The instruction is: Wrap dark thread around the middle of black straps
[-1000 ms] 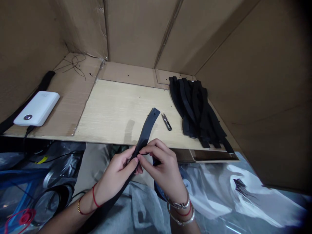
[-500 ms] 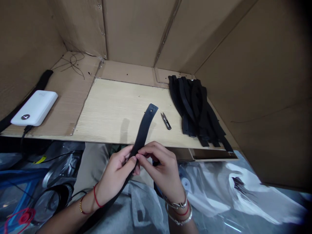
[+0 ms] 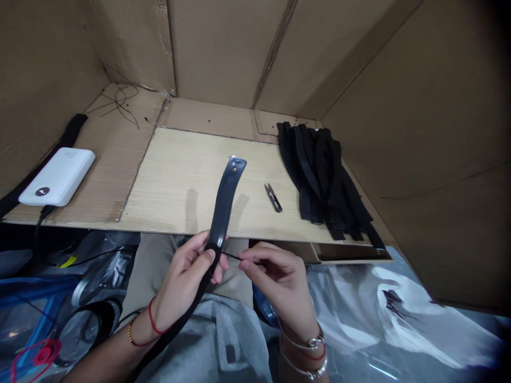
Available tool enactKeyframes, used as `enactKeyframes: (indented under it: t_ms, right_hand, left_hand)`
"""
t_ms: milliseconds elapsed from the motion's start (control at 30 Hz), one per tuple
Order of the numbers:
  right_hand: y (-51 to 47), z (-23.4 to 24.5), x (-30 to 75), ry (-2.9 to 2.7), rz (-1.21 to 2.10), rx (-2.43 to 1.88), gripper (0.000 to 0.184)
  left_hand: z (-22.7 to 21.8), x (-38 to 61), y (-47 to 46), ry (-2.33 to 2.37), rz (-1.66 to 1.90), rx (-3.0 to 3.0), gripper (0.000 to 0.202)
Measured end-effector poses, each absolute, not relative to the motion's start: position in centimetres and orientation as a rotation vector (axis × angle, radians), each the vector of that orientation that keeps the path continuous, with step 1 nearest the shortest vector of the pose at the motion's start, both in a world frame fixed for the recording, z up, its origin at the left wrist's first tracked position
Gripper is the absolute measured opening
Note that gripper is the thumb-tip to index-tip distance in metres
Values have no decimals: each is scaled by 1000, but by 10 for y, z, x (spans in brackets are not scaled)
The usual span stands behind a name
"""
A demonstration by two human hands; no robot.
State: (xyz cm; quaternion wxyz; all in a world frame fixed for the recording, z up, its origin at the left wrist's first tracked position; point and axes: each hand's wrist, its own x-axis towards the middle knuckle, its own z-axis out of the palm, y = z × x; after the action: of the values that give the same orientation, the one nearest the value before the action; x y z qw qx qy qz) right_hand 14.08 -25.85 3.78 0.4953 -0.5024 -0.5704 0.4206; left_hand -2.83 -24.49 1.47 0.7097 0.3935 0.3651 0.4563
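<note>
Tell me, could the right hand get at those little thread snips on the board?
Probably yes. The right hand is just below the thread snips on the pale wooden board, with nothing between them. It would first have to release the thin thread it seems to pinch; the black strap stands off to one side.

Left hand (image 3: pixel 184 282) grips a black strap (image 3: pixel 224 207), upper end standing tilted above the bench, punched hole near its tip, lower length hanging past the wrist. Right hand (image 3: pixel 278 287): fingertips pinch a thin black thread (image 3: pixel 239 258) running from the strap. Thread snips (image 3: pixel 273 198) lie on a pale wooden board (image 3: pixel 175 181), just right of the strap. Bundle of black straps (image 3: pixel 323 175) at the board's rear right corner. White power bank (image 3: pixel 56 178) left of board, cable attached.
</note>
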Motion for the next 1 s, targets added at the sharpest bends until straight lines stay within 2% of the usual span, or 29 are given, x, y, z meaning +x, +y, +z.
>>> enactKeyframes:
  t_ms: [167, 267, 367, 533, 867, 1000]
  right_hand:
    - [-260, 37, 142, -1347, 1076, -1237, 12]
    - [-258, 36, 142, -1327, 1093, -1290, 5]
    - [-256, 34, 142, -1327, 1133, -1327, 13]
    - [-253, 30, 142, -1294, 1203, -1327, 15]
    - [-249, 23, 152, -1310, 1429, -1186, 14]
    - [-240, 20, 166, -1414, 1764, -1204, 18]
  left_hand:
    - [13, -31, -247, 763, 1035, 832, 31]
    - [12, -33, -247, 731, 1018, 783, 29]
    - [12, -36, -247, 665, 969, 731, 28]
    - [8, -38, -247, 458, 858, 698, 28]
    - [4, -51, -238, 243, 502, 1031, 48]
    - [1, -55, -242, 312, 304, 1207, 47]
